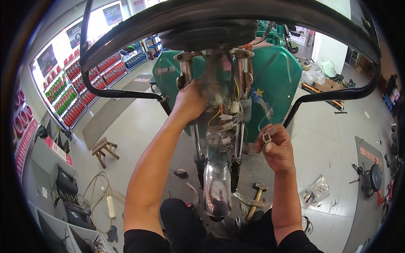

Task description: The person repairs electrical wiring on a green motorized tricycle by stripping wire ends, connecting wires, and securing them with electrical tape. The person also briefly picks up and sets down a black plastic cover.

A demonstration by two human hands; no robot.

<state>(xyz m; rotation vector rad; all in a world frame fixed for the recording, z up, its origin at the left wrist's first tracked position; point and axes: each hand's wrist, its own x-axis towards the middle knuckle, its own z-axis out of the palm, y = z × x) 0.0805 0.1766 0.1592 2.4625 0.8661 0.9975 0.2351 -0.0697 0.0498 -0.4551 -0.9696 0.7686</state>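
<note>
A green electric three-wheeler (276,76) stands before me, its front open between the two fork tubes (244,71). White plug connectors (230,125) on a bundle of thin wires hang there, over the shiny chrome front mudguard (217,185). My left hand (190,101) reaches in beside the left fork tube; its fingers are mostly hidden against the dark, blurred parts there. Out to the right, my right hand (279,147) pinches a small whitish wire connector (266,138) between thumb and fingers, its open end facing me. A thin pale wire (261,123) runs close by it.
A black tubular bar (333,96) arches over the work. On the floor lie a hammer (256,200), a plastic bag of parts (316,190) and a power strip (111,206). A wooden stool (104,151) stands left, before shelves of red and green goods (71,92).
</note>
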